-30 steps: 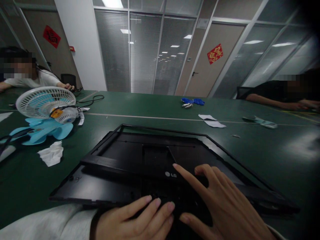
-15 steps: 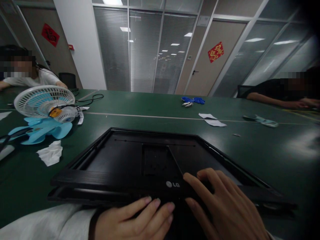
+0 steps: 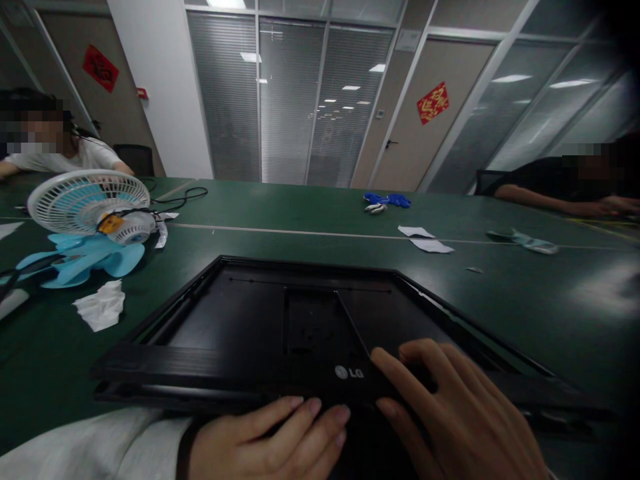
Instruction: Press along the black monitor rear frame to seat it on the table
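Observation:
A black monitor bezel (image 3: 220,363) with an LG logo lies over a black monitor back cover (image 3: 240,323), which has a recessed rectangle in its middle. Along the near side a gap shows between the two. My right hand (image 3: 460,413) grips the bezel's near bar just right of the logo, thumb below and fingers above. Lower and to the left, my left hand (image 3: 280,437) has its fingers curled on the back cover's near edge; its thumb is hidden.
To the left on the green table (image 3: 280,207) stand a fan with a white grille (image 3: 50,207), blue fan blades (image 3: 95,260) and crumpled tissue (image 3: 103,305). Blue gloves (image 3: 387,200), white paper (image 3: 430,245) and a pale tool-like object (image 3: 533,241) lie farther back. Two people sit across the table.
The bezel's near bar has shifted slightly toward me and to the right with my right hand, its ends spreading wider in view. My left hand stays in place.

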`<action>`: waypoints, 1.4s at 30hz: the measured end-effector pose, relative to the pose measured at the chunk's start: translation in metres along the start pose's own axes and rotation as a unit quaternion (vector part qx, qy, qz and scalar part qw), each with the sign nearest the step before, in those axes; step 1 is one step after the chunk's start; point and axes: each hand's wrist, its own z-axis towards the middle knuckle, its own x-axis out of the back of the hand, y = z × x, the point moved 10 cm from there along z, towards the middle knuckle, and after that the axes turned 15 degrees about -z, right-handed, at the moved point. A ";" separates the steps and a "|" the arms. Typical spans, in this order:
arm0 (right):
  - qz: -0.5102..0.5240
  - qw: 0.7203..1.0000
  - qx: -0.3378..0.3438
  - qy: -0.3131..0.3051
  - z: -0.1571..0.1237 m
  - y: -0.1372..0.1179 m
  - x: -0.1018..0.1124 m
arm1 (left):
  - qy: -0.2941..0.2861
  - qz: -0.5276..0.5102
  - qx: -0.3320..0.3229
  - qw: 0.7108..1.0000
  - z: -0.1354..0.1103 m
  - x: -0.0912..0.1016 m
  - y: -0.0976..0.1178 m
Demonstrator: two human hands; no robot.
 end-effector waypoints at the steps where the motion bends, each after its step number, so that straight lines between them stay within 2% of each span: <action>1: 0.000 1.000 0.000 0.001 0.000 0.000 -0.001 | -0.002 0.000 0.001 1.000 0.000 0.000 0.000; 5: 0.001 1.000 0.003 0.003 0.001 -0.001 0.001 | -0.020 -0.005 0.015 1.000 0.000 -0.004 -0.002; 13: 0.013 1.000 0.021 0.002 0.004 -0.002 0.006 | 0.001 0.004 -0.004 1.000 -0.001 -0.001 0.000; 17: 0.008 1.000 0.024 0.010 0.005 -0.001 0.009 | -0.026 -0.007 0.014 1.000 -0.001 -0.004 -0.003; 30: 0.035 0.999 0.040 0.011 0.003 -0.004 0.007 | 0.000 0.028 0.006 1.000 0.000 -0.001 -0.003; 36: 0.035 0.997 0.065 0.011 0.000 -0.004 0.006 | 0.026 0.030 -0.023 0.999 -0.002 0.001 0.000; 42: 0.056 0.997 0.053 0.015 -0.006 -0.001 0.005 | 0.005 -0.013 0.019 1.000 -0.005 -0.002 -0.002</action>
